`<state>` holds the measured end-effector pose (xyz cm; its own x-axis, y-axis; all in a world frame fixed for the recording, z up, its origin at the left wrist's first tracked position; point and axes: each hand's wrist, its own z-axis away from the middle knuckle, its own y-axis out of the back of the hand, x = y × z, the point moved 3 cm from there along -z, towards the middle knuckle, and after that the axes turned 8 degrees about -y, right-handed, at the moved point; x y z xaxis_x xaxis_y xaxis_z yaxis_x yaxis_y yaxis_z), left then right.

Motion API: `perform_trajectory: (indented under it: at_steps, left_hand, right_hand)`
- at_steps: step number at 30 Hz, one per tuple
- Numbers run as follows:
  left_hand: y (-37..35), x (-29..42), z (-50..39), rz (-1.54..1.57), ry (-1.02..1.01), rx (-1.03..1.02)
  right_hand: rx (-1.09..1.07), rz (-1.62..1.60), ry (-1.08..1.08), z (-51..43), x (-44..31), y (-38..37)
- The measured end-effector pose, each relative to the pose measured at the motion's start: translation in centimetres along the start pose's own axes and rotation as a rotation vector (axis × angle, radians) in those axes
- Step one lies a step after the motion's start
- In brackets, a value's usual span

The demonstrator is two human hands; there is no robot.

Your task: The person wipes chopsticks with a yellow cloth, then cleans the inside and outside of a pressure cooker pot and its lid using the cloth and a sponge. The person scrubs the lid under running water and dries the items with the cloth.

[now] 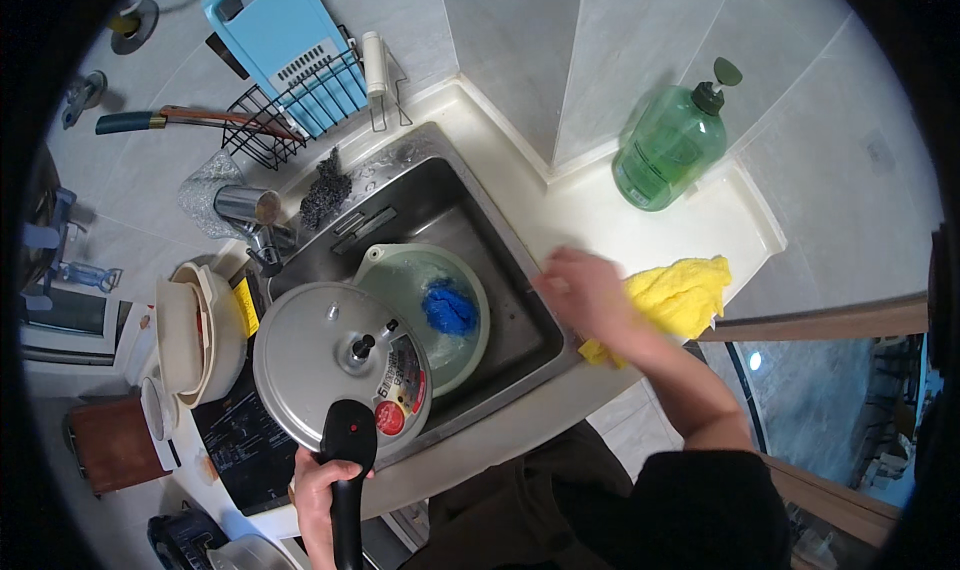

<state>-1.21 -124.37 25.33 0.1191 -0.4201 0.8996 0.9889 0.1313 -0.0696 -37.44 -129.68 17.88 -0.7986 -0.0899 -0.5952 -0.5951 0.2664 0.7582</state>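
Observation:
My left hand (321,487) grips the black handle of a pressure cooker (307,352), thumb on top. Its round metal lid faces up, with a black valve knob and a label with writing. The lid overlaps the left part of a pale plastic basin (480,345), which stands in the steel sink (510,270). In the basin's cloudy water sits a blue scrubbing cloth or sponge (450,309). My right hand (577,292) is motion-blurred above the sink's right rim, beside a yellow cloth (679,296); its fingers look curled, and I cannot tell whether they hold anything.
A green pump bottle (670,150) stands on the white ledge. Behind the sink are a metal faucet (262,244), a dark scouring pad (327,191) and a wire rack (322,94) with a blue cutting board (289,37). Beige containers (214,330) and a black cooktop (244,435) lie left.

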Motion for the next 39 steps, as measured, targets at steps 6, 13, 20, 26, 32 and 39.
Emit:
perform_trajectory:
  at_steps: [6, 13, 20, 26, 32, 39]
  left_hand:
    - [-0.3, -0.1, 0.5, 0.042, -0.01, 0.013]
    - [0.6, -0.2, 1.6, -0.041, -0.011, -0.117]
    - [0.4, -0.3, 5.4, 0.032, -0.042, -0.252]
    - [1.5, 0.3, 7.5, 0.049, -0.078, -0.36]
    - [4.2, 0.6, 10.2, -0.076, -0.216, -0.297]
    - [5.8, -0.5, 9.0, 0.694, -0.026, -0.081]
  right_hand:
    - [0.236, 0.851, -0.244, 7.4, 8.3, 9.0]
    - [0.048, -1.118, -0.924, 8.8, 11.5, 11.0]
    - [-0.072, -0.82, 0.174, 5.6, -8.0, 9.0]
    - [-0.201, -0.295, 0.922, 6.6, -27.7, -3.2]
    - [-0.034, -0.191, 0.46, -1.3, -32.0, -5.1]
    - [0.235, -0.547, 1.057, 9.0, -36.3, -5.0]
